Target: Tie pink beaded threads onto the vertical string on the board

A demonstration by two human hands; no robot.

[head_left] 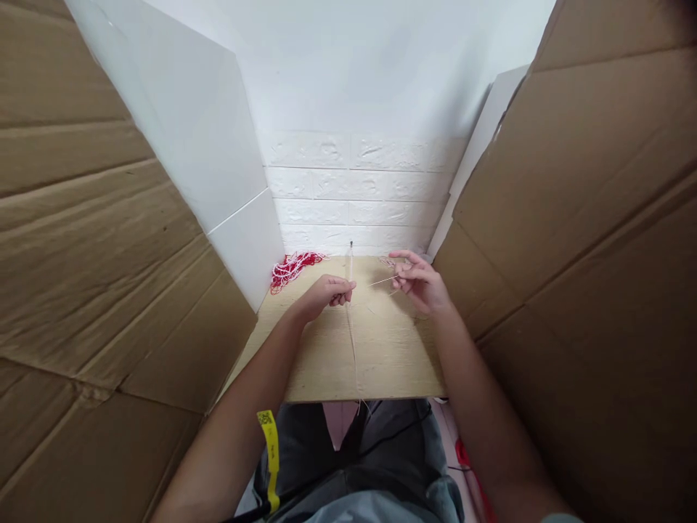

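Note:
A thin pale cord (pixel 351 338) runs from a small nail or hook (pixel 351 243) at the far edge down the middle of the wooden board (pixel 316 370), and its loose ends hang over the near edge. Fingers and thumb of my left hand (pixel 328 290) pinch this cord a little below the nail. To the right, my right hand (pixel 423 285) grips a thin white thread (pixel 384 280) between thumb and fingers, with the index finger stretched out. The thread slants down towards the left hand; where it joins the cord is too fine to make out.
A tangled bundle of red and white cord (pixel 294 270) lies at the board's back left corner. Tall cardboard panels (pixel 109 240) (pixel 588 240) flank both sides. A white brick-patterned wall (pixel 348 185) stands behind. A yellow tag (pixel 271 454) hangs near my left forearm.

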